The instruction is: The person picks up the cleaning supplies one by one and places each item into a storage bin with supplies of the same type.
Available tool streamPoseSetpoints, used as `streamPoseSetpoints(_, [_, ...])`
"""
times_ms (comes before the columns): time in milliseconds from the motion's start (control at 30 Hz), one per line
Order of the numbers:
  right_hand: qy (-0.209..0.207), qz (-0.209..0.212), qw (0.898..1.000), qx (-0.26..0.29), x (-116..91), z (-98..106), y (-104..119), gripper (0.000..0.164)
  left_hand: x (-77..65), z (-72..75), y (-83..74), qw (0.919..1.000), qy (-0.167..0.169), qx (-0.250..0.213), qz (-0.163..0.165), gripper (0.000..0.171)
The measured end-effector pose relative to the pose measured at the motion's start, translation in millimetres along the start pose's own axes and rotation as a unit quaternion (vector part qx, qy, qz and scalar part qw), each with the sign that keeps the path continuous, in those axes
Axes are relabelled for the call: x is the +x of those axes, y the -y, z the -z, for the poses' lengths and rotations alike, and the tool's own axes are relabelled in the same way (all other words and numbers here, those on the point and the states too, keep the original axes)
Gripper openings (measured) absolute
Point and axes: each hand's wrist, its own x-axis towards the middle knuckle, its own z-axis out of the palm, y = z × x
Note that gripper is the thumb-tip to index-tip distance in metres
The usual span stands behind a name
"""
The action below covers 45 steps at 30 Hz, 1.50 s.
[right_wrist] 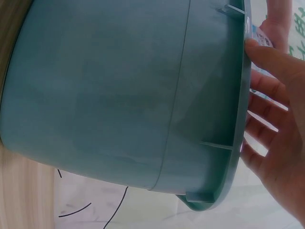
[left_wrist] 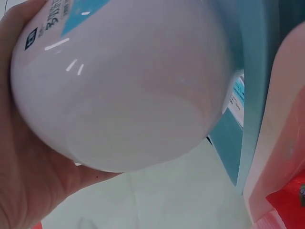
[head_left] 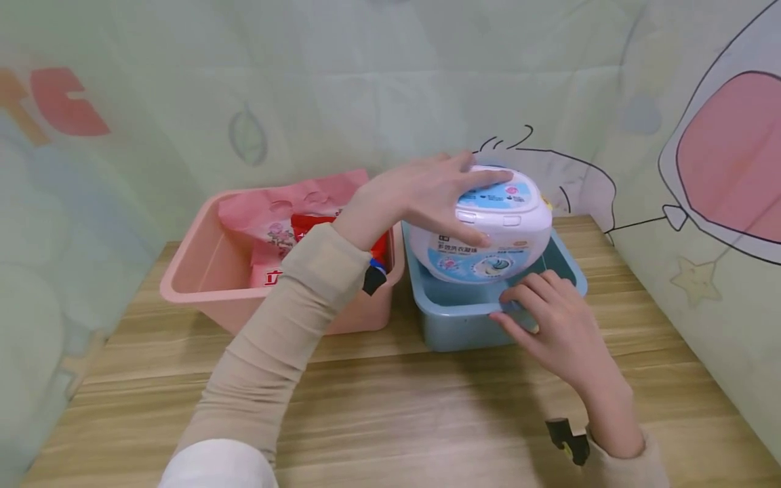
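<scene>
My left hand (head_left: 436, 193) grips a white tub of laundry pods (head_left: 509, 240) from above, thumb on its front and fingers over the lid. The tub, with blue-and-white labels, is held tilted at the mouth of the light blue bin (head_left: 464, 332). In the left wrist view the tub's smooth white underside (left_wrist: 128, 95) fills much of the frame. My right hand (head_left: 558, 325) holds the bin's front rim near its right corner. Its thumb (right_wrist: 271, 57) lies on the outer side, with the fingers curled over the rim.
Left of the blue bin stands a pink bin (head_left: 360, 315) holding a pink bag (head_left: 293, 203) and a red packet (head_left: 303, 222), partly behind my left forearm. Both bins sit on a wood-grain table (head_left: 390, 407). A printed curtain (head_left: 305, 102) hangs close behind and along both sides.
</scene>
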Motion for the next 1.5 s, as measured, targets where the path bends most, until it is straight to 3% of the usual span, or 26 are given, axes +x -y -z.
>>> streamPoseSetpoints(333, [0.000,0.004,1.000,0.006,1.2,-1.6,1.4,0.050,9.5,-6.6,1.6,0.9994,0.028,-0.018,-0.005,0.091])
streamPoseSetpoints(1133, [-0.015,0.010,1.000,0.007,-1.0,-2.3,-0.2,0.049,35.4,-24.4,-8.8,0.9962,0.080,0.008,-0.033,0.089])
streamPoseSetpoints(1500, [-0.019,0.016,1.000,0.017,1.1,-4.1,0.8,0.047,44.3,-29.9,-9.2,0.9912,0.110,0.062,-0.041,0.087])
